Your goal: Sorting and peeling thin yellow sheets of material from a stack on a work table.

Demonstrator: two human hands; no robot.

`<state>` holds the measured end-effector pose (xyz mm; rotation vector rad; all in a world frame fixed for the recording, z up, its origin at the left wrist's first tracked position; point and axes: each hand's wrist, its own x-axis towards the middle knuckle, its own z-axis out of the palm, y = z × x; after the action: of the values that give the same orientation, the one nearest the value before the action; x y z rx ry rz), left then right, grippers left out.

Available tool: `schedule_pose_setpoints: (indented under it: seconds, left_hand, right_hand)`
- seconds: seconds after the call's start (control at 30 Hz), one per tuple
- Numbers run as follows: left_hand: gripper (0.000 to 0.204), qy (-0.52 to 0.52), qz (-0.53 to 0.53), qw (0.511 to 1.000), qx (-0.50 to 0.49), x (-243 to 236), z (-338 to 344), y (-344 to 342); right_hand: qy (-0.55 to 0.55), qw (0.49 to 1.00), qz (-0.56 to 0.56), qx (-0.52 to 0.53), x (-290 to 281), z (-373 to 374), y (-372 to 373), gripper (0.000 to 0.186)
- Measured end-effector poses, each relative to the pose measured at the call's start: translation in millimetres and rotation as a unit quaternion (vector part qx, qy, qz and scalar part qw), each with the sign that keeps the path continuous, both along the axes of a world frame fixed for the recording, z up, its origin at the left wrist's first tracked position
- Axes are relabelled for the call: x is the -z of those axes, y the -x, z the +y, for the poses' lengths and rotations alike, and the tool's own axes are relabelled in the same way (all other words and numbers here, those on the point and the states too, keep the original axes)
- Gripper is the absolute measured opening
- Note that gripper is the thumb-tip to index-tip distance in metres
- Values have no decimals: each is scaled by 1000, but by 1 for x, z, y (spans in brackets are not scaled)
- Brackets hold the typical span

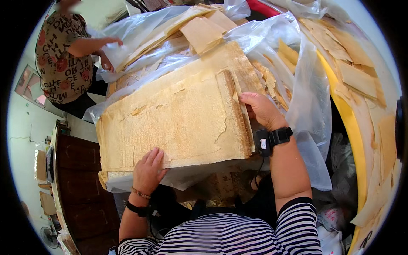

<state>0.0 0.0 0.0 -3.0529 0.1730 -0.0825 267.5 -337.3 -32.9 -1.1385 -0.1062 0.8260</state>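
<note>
"Right hand [263,111] half curled at the stack's 3 o'clock edge, thumb against it; the fingers are partly hidden, so whether it grips layers or merely touches them, I can't tell. And the left?"

"Left hand [146,173] lies nearly flat on the 7 o'clock edge, fingers together, holding nothing."

"Largest handled thing first, then."

"That's the stack of pale sheets [170,119], mid-view toward 11 o'clock, on clear plastic sheeting [314,106]. I'd judge each sheet light, dry and stiff but brittle, since the top is cracked and flaking; together they're probably heavy. Not slippery, going by the rough face."

"Where would you take hold?"

"At the 6 and 12 o'clock edges, palms well beneath, away from the crumbly brown 3 o'clock side."

"Counts?"

"One stack under the hands, layers too merged to number. Smaller: loose pieces [208,32] overlapping at 12 o'clock, uncountable. Then two black straps [283,135], one per wrist. Smallest: one beaded bracelet [140,194], left wrist."
</note>
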Motion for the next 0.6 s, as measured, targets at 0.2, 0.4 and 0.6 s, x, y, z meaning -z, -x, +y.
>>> schedule_pose_setpoints:
  seconds: [0.2,0.4,0.6]
  left_hand:
    - [62,2,-62,997,-34,10,-18,7]
    - [63,12,-55,998,-30,9,-16,3]
    - [60,39,-16,998,-38,-14,-21,2]
  right_hand:
    - [157,909,-337,186,-3,26,2,37]
    - [329,837,-409,157,-7,28,-14,35]
    - [314,870,-368,92,-22,20,-14,35]
